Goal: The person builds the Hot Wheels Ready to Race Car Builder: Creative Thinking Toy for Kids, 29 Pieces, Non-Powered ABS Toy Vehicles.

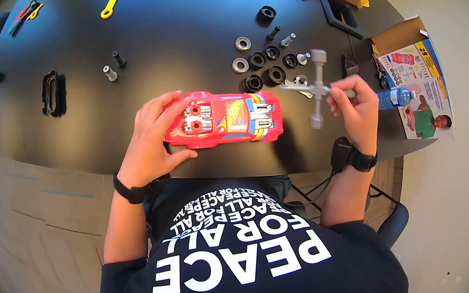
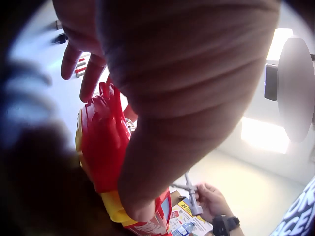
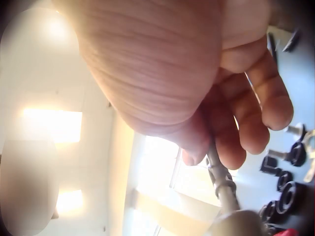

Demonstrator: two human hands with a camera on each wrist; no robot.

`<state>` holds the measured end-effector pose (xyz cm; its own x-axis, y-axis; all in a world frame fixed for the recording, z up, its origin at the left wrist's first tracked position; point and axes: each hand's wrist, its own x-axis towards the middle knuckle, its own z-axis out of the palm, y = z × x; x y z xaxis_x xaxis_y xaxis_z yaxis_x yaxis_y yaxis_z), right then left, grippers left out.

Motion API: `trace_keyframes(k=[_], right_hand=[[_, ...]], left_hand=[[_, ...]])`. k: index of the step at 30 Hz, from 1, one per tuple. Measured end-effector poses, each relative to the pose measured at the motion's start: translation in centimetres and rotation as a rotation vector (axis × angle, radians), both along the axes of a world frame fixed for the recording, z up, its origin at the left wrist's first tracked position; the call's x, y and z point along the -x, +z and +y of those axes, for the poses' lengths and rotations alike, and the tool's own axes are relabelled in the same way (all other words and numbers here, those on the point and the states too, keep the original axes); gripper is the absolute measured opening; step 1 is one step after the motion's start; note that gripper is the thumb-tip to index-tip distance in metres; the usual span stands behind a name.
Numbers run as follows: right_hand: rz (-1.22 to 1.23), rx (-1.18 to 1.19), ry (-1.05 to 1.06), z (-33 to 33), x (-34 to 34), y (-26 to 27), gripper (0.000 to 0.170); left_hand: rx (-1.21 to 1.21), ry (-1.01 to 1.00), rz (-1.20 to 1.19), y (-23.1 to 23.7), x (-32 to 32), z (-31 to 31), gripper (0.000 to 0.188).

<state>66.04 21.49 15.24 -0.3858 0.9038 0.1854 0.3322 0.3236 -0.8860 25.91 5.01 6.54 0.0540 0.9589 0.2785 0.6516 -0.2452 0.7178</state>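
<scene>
A red toy car (image 1: 234,123) with a wheel-less body lies lengthwise near the table's front edge. My left hand (image 1: 150,136) grips its left end, fingers over the far side and thumb along the near side. To the right of the car, my right hand (image 1: 359,108) pinches one arm of a grey toy cross wrench (image 1: 319,89), held up over the table. In the right wrist view the wrench's shaft (image 3: 224,189) runs out from between thumb and fingers. Behind the wrench lies a small silver part (image 1: 300,84), partly covered by it.
Several black toy tyres (image 1: 276,75) and grey rims (image 1: 240,65) lie beyond the car. Farther off are a yellow wrench (image 1: 113,1), two pegs (image 1: 110,73) and a black frame (image 1: 50,93). A water bottle (image 1: 394,98) and a printed box (image 1: 416,56) are at right.
</scene>
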Motion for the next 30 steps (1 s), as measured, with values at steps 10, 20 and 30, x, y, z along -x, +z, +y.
trace_keyframes(k=[10, 20, 30], right_hand=[[0.417, 0.237, -0.608, -2.9, -11.3, -13.1, 0.015], [-0.004, -0.075, -0.692, -2.7, -11.5, -15.6, 0.016], [-0.449, -0.391, -0.704, -3.8, -9.1, -12.3, 0.015]], left_hand=[[-0.101, -0.096, 0.185, 2.5, -3.2, 2.8, 0.081], [-0.064, -0.243, 0.345, 2.6, -5.5, 4.0, 0.078], [0.053, -0.181, 0.348, 4.8, -2.4, 0.8, 0.086]])
